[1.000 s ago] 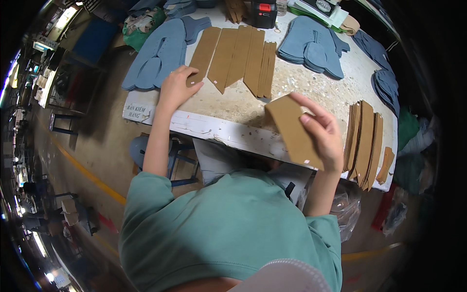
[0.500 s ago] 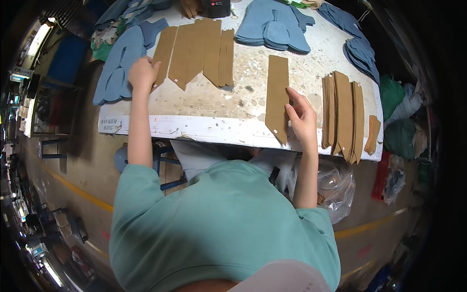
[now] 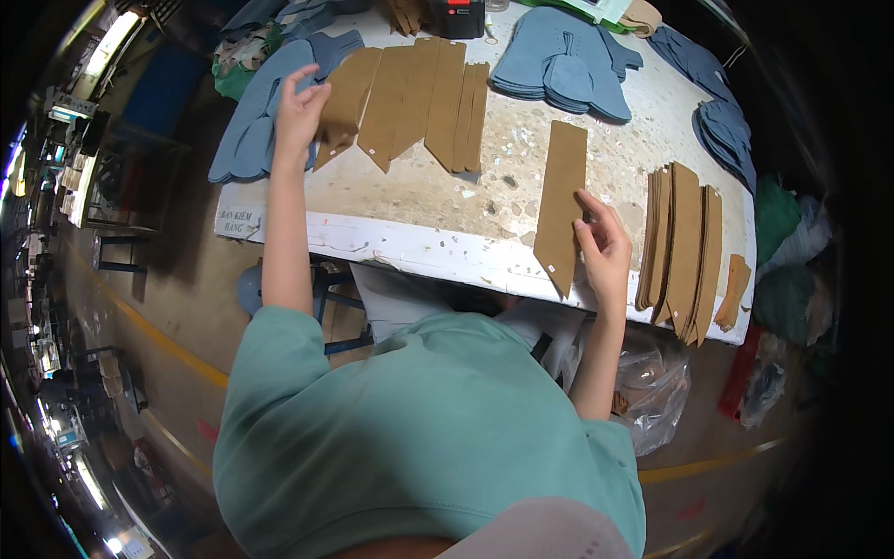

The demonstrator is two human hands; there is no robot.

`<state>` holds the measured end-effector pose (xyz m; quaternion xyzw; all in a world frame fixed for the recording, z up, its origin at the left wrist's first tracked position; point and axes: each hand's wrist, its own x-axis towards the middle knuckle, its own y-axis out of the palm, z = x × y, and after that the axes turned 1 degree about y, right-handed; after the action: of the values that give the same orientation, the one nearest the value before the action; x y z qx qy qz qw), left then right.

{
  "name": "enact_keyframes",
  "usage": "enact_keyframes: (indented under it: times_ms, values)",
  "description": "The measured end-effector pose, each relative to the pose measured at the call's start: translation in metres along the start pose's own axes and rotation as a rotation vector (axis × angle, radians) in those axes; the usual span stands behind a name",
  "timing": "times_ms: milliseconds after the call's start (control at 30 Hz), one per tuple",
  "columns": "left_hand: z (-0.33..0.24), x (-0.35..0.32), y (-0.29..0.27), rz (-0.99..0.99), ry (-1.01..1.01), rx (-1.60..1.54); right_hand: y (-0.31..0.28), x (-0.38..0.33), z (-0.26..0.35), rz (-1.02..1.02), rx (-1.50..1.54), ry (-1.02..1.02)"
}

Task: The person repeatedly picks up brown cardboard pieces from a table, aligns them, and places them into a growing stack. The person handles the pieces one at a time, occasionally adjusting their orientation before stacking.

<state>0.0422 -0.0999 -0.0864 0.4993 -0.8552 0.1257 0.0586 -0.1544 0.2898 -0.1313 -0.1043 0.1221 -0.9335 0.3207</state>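
Note:
At the left, my left hand (image 3: 298,121) is raised beside the leftmost brown strip (image 3: 350,88), its index finger and thumb apart. The thumb is next to that strip's left edge; whether it touches I cannot tell. Several more brown strips with pointed ends (image 3: 396,102) lie overlapping to the right. A single brown strip (image 3: 562,196) lies flat near the table's front edge, its pointed end toward me. My right hand (image 3: 607,252) rests at this strip's right edge, with fingers loosely bent and thumb apart.
Stacked brown strips (image 3: 684,242) and a small brown bundle (image 3: 734,291) lie on the right of the white table (image 3: 447,261). Blue cut pieces are stacked at the left (image 3: 256,130), back (image 3: 559,70) and far right (image 3: 722,135). A black-and-red box (image 3: 456,17) stands at the back.
My left hand has risen away from me and its fingers have spread. The leftmost strip's upper left edge now looks curved. My right hand stays beside the single strip; the whole view has shifted slightly.

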Motion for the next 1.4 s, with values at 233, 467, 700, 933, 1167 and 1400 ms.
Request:
enact_keyframes:
  times_ms: [233,467,700,933,1167,1400]
  values:
    - [-0.086,-0.020,0.030,0.411,-0.048,-0.350,-0.002,0.003,-0.002,0.023,0.011,0.012]
    - [-0.088,-0.080,0.103,0.582,0.180,-0.335,-0.004,-0.005,-0.005,0.015,0.054,0.028]
    - [-0.030,-0.153,0.139,0.589,-0.107,-0.015,-0.006,-0.006,-0.006,0.028,0.048,0.049]
    - [-0.029,-0.174,0.133,0.516,-0.100,-0.002,0.004,-0.010,-0.001,0.088,0.091,0.066]
    - [-0.034,-0.172,0.132,0.484,0.153,0.417,0.016,-0.013,0.009,0.087,-0.043,0.021]
    - [-0.041,-0.134,0.104,0.475,0.192,0.537,0.016,0.009,0.047,0.070,-0.422,-0.095]
